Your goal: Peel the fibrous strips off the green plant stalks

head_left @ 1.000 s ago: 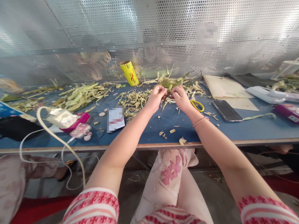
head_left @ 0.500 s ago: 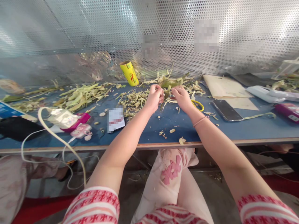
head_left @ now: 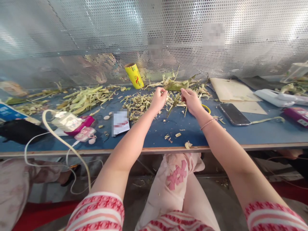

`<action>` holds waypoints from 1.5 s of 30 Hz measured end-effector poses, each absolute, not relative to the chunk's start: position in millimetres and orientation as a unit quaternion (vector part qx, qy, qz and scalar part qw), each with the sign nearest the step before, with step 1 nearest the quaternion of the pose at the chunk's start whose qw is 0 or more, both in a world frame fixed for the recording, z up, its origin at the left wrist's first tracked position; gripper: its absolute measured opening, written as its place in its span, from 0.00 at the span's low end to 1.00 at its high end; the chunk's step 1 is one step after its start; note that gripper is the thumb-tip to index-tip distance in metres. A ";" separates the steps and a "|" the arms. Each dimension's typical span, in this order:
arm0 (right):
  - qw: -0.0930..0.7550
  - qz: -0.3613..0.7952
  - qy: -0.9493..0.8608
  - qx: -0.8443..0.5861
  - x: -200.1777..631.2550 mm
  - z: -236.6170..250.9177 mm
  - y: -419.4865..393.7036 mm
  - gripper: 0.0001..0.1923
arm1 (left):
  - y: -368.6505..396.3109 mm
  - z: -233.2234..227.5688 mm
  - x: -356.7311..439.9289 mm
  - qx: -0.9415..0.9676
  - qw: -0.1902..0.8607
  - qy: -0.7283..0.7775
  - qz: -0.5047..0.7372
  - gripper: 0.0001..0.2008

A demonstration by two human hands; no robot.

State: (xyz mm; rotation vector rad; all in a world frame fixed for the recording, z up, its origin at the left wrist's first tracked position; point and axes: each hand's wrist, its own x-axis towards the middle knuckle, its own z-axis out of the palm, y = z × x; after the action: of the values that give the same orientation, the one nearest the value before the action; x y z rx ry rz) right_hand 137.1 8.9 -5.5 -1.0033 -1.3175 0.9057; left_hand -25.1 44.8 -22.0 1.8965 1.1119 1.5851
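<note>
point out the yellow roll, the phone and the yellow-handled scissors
yellow roll (head_left: 134, 76), head view, middle of its printed side.
phone (head_left: 232, 113), head view, centre of the dark screen.
yellow-handled scissors (head_left: 206, 107), head view, on the handle loop showing behind the right wrist.

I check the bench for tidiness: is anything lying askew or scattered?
Yes. Leaf scraps are scattered on the blue table, one at its front edge. The yellow roll leans tilted against the perforated screen.
</note>
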 end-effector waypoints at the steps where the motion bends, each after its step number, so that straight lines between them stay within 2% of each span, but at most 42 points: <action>1: 0.587 0.395 -0.557 -0.435 137.6 -5.2 9.4 0.23 | 43.8 -21.1 -25.5 0.683 0.218 0.412 0.563 0.09; 6: 0.588 0.414 -0.524 -0.457 139.8 -5.5 11.6 0.21 | 26.4 -6.9 -28.1 0.714 0.230 0.448 0.486 0.12; 9: 0.585 0.418 -0.520 -0.462 140.6 -6.5 12.3 0.22 | 17.0 0.8 -29.9 0.749 0.225 0.449 0.432 0.20; 13: 0.575 0.440 -0.521 -0.451 140.4 -6.6 12.3 0.22 | 15.6 -1.2 -29.7 0.767 0.223 0.428 0.421 0.26; 15: 0.583 0.460 -0.506 -0.438 139.9 -6.2 12.6 0.21 | 17.4 -5.7 -27.5 0.747 0.262 0.443 0.421 0.27; 21: 0.579 0.451 -0.492 -0.468 138.6 -3.6 11.9 0.25 | 16.8 -11.1 -19.5 0.593 0.487 0.460 0.447 0.24; 28: 0.563 0.427 -0.515 -0.485 141.7 -2.3 6.9 0.29 | 15.5 -10.3 -17.3 0.528 0.562 0.433 0.465 0.22; 39: 0.493 0.416 -0.565 -0.515 147.3 -5.2 7.7 0.23 | 29.5 -19.5 -20.7 0.491 0.555 0.408 0.533 0.23; 45: 0.438 0.319 -0.632 -0.554 151.8 -13.3 13.9 0.20 | 38.0 -27.0 -25.2 0.552 0.456 0.451 0.532 0.22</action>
State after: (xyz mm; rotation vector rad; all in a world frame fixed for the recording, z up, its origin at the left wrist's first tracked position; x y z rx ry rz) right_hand 151.8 13.9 -13.3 -1.3782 -1.5699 0.7929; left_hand -25.2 38.0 -27.0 1.3622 1.1127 1.3126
